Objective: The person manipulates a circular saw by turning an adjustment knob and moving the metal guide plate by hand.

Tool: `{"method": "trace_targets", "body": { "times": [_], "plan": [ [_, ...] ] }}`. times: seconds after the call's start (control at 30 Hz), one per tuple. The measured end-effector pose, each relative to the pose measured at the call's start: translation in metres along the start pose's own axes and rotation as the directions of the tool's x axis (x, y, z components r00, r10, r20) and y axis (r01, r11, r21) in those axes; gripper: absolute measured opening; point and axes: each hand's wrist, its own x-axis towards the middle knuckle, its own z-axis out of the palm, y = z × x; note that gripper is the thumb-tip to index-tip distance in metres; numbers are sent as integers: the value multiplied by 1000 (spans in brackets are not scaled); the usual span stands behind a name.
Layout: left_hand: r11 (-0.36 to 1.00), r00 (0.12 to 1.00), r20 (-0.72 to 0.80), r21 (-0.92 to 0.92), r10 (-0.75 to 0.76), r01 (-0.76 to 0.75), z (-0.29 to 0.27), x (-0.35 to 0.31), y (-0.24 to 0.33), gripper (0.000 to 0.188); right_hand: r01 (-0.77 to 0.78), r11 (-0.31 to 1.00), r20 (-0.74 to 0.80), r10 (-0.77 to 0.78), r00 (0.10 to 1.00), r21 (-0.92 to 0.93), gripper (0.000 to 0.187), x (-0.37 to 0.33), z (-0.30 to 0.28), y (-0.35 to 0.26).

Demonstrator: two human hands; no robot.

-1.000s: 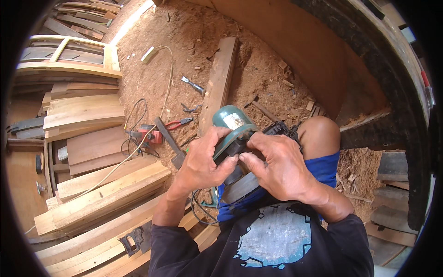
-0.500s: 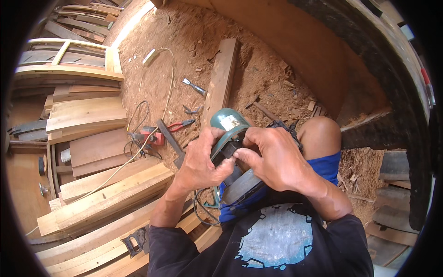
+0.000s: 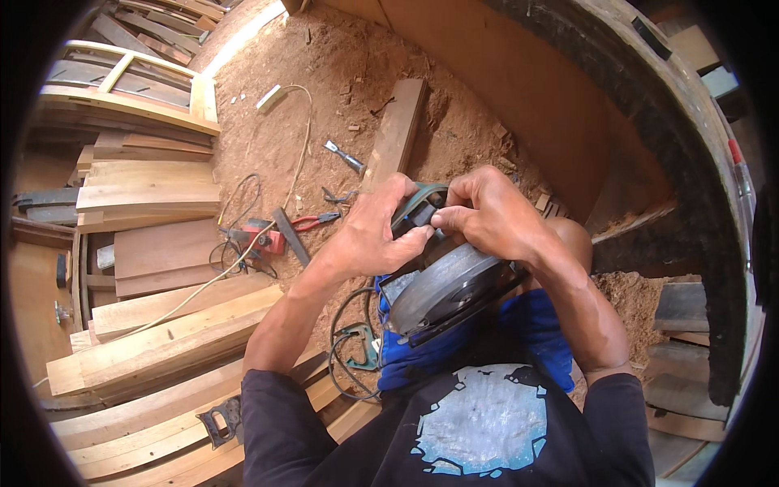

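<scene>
A circular saw [image 3: 442, 296] with a grey metal blade guard rests on my lap over blue shorts. My left hand [image 3: 381, 223] is wrapped round its green motor housing [image 3: 423, 193], with the thumb at the opened rear end. My right hand [image 3: 495, 215] is closed in a pinch at a small dark part [image 3: 423, 214] inside that end; whatever is between its fingertips is too small to make out. A green handle piece [image 3: 365, 347] lies beside my left knee area, near a black cable [image 3: 334, 357].
Stacked planks [image 3: 162, 333] fill the left side, with a handsaw handle [image 3: 221, 422] on them. On the sawdust floor lie red-handled pliers [image 3: 312, 220], a red power tool [image 3: 268, 235], a chisel [image 3: 345, 157], a board [image 3: 398, 130] and a power strip [image 3: 269, 98]. A large curved wooden panel [image 3: 519, 73] stands at right.
The saw has been tilted so its blade guard now shows broadly, and the housing has turned away. Both hands moved with it, still at the motor end.
</scene>
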Motion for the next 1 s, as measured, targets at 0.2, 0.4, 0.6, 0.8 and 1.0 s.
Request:
{"method": "trace_targets", "body": {
  "times": [0.2, 0.4, 0.6, 0.8, 1.0],
  "plan": [
    [797, 983, 120, -575, -138, 183, 3, 3, -16, 29, 3, 998, -53, 0, 999, 56, 20, 3, 1, 5],
    [837, 978, 102, -506, -180, 207, -1, 14, -17, 34, -1, 998, -25, 3, 1000, 62, 23, 6, -7, 2],
    [868, 985, 161, -478, -65, 136, 2, 13, -27, 41, 48, 998, -88, -45, 995, 32, 23, 1, -3, 8],
    [999, 997, 58, -3, 42, -42, -1, 13, -12, 39, 58, 998, -105, -59, 993, -7, 20, -1, 0, 8],
    [994, 993, 117, -104, -19, 31, -10, 12, -5, 27, 35, 997, -107, -43, 993, -74, 23, -2, 0, -2]
  ]
}}
